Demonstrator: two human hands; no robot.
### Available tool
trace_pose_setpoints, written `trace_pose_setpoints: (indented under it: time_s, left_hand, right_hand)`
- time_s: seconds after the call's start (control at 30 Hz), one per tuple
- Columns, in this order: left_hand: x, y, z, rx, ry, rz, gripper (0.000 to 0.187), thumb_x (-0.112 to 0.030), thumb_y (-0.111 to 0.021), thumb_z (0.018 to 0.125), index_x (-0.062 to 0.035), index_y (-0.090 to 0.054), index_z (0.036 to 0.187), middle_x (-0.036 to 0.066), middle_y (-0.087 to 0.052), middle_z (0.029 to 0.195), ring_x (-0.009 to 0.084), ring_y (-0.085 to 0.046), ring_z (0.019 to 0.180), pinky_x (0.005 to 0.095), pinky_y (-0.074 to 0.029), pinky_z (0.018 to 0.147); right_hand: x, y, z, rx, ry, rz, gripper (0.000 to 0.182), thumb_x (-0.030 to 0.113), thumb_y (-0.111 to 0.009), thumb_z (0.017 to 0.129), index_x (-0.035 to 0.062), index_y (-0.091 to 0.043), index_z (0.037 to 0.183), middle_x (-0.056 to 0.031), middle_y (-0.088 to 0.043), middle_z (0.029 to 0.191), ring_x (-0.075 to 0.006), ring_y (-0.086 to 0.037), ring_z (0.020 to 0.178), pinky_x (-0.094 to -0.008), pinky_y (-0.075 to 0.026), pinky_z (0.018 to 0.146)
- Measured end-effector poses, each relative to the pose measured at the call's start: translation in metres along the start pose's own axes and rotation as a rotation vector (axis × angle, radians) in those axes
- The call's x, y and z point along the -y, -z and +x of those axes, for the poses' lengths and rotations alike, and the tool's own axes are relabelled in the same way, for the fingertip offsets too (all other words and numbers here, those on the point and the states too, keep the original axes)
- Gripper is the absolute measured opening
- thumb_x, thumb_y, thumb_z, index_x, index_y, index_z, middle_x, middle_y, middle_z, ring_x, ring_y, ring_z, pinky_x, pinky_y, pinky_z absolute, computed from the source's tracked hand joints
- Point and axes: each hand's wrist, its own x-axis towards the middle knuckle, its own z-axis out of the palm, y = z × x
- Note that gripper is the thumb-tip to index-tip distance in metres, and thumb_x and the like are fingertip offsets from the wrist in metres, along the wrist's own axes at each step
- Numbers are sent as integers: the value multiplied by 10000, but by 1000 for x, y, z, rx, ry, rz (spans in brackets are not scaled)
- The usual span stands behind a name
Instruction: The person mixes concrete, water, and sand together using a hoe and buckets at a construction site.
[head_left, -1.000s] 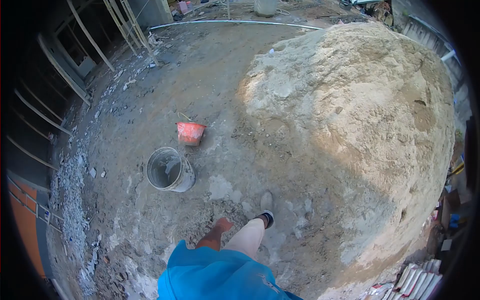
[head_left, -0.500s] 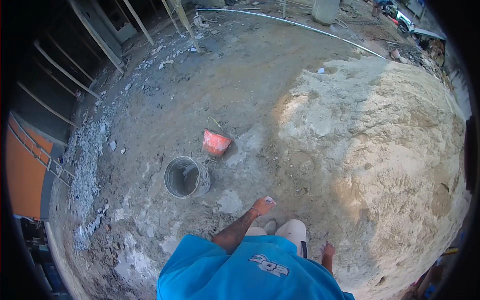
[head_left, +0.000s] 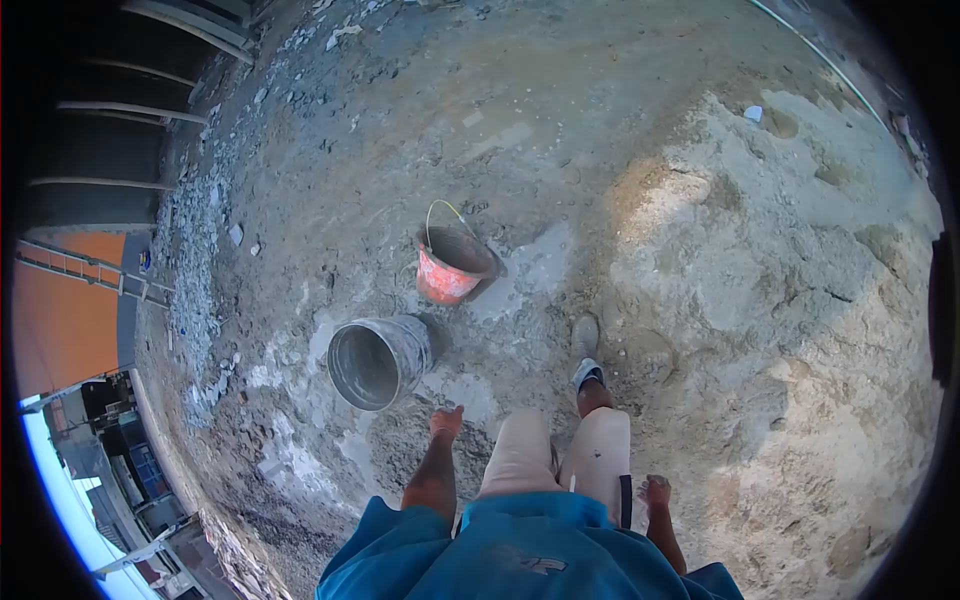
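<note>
Low in the view, my left hand (head_left: 447, 422) hangs in front of the grey bucket, its fingers loosely apart and nothing visible in them. My right hand (head_left: 655, 490) hangs beside my right thigh, fingers slightly bent and apart, with no object to be seen in it. The grey bucket (head_left: 408, 345), smeared with cement, leans on its side with its mouth toward the lower left. Just above it stands a red bucket (head_left: 445, 278), tilted, with a thin yellowish handle raised.
A pale sand heap (head_left: 800, 300) rises on the right. Broken rubble (head_left: 200, 270) runs along the left, near a ladder (head_left: 95, 272), an orange panel (head_left: 65, 330) and wooden poles (head_left: 130, 108). My booted foot (head_left: 586, 340) is on the muddy ground. A pipe crosses the upper right.
The view has tipped down and the buckets look nearer. My left hand has swung left, away from the front of my body; the white thing at its fingers no longer shows. A booted foot now shows ahead.
</note>
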Motion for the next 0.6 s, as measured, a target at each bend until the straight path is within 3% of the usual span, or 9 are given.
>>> trace_pose_setpoints:
  time_s: [0.03,0.07,0.13,0.27,0.37,0.43,0.5,0.53,0.6]
  left_hand:
    - [-30,5,0,-146,47,2,650,-519,-552,646,64,-560,933,258,-532,1002,321,-506,992,371,-396,845]
    - [-60,21,2,-99,60,-90,649,-517,-564,640,65,-560,927,262,-538,982,333,-517,969,374,-407,832]
    - [-108,36,26,-156,89,-91,605,-504,-571,638,36,-569,911,226,-556,971,327,-526,950,377,-409,820]
    - [-149,33,137,-193,-19,-152,565,-496,-554,668,-8,-550,954,177,-534,1046,306,-515,962,360,-391,835]
    - [-183,51,186,-169,111,-147,581,-486,-530,694,2,-516,1009,181,-493,1109,310,-495,995,362,-380,852]
    - [-201,52,212,-273,126,-306,643,-496,-513,702,21,-459,1081,204,-459,1140,318,-475,1026,362,-370,870]
    - [-215,51,262,-246,174,-274,705,-501,-519,694,31,-402,1142,226,-436,1155,323,-450,1060,364,-358,888]
    - [-213,50,274,-129,254,-150,701,-492,-497,707,27,-383,1164,222,-429,1167,311,-440,1076,359,-356,894]
    - [-212,53,282,27,277,36,660,-461,-512,703,-17,-402,1178,182,-471,1136,262,-474,1041,330,-377,865]
  right_hand:
    - [32,-4,-14,-31,38,-34,113,151,-472,797,83,-487,886,-84,-534,699,-197,-545,557,-276,-437,470]
    - [67,-6,-36,-42,2,-75,113,151,-472,797,83,-487,886,-84,-534,699,-197,-545,557,-276,-437,470]
    - [128,-15,-59,25,82,74,279,185,-517,772,65,-457,1016,-129,-553,812,-221,-563,611,-304,-464,506]
    - [150,24,-45,-146,-147,-145,256,194,-519,778,88,-460,1003,-128,-546,803,-215,-559,610,-322,-464,504]
    - [144,54,-43,-284,-236,-189,214,172,-530,770,98,-464,960,-109,-539,702,-198,-530,523,-318,-444,434]
    - [149,59,-50,-333,-306,-191,192,149,-540,762,97,-465,931,-101,-528,657,-190,-514,485,-323,-430,390]
    - [172,41,-54,-389,-375,-201,178,135,-543,757,95,-465,912,-106,-524,655,-183,-501,463,-323,-426,375]
    - [186,28,-55,-394,-408,-250,189,135,-541,759,92,-468,928,-124,-538,678,-199,-511,456,-318,-437,387]
    - [239,-18,-65,-203,-349,-455,248,186,-540,769,79,-474,982,-158,-565,774,-249,-585,615,-328,-477,497]
